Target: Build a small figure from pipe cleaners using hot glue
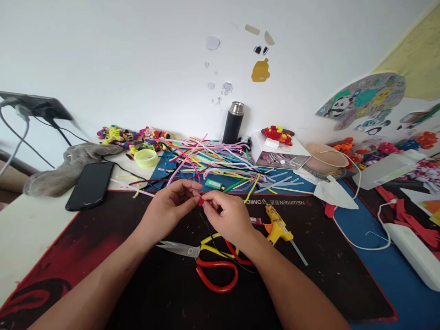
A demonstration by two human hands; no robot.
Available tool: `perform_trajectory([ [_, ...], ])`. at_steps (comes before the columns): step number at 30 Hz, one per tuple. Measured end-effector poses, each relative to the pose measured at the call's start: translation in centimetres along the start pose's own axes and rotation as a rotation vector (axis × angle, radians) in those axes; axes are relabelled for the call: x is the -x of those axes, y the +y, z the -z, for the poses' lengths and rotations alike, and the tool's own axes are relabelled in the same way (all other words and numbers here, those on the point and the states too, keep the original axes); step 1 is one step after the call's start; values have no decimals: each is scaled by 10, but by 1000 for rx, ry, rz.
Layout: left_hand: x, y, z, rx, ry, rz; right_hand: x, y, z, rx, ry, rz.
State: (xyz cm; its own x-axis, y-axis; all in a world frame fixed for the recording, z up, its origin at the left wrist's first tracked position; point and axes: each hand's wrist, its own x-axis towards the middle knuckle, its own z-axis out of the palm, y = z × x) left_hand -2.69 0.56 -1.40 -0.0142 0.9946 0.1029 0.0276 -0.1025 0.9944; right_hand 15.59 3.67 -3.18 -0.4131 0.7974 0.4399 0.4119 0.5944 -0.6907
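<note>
My left hand (172, 205) is pinched over the mat, its thumb and fingertips on a small red piece (201, 200). From the other side, the fingertips of my right hand (229, 217) pinch the same piece. It looks fuzzy, but most of it is hidden by the fingers, so its exact kind cannot be made out. Below the hands lie scissors (181, 249) with red handles, blades pointing left. A yellow and a thin black strand cross near their handles. To the right of my right hand rests a yellow glue gun (280, 230) with a clear glue stick in its back.
Pipe cleaners (192, 158) of many colours are heaped behind the dark mat (309, 284). A black thermos (233, 124) stands by the wall. At left are a phone (90, 187), a grey plush (74, 162) and a tape roll (146, 158). White cables and a power strip (414, 252) lie right.
</note>
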Motion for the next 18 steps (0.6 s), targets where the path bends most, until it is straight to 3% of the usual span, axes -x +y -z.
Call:
perform_trajectory([
  [10, -1, -1, 1, -40, 56, 42, -3, -1, 4, -115, -161, -159],
  [18, -4, -1, 7, 76, 39, 127, -6, 1, 6, -244, -237, -265],
])
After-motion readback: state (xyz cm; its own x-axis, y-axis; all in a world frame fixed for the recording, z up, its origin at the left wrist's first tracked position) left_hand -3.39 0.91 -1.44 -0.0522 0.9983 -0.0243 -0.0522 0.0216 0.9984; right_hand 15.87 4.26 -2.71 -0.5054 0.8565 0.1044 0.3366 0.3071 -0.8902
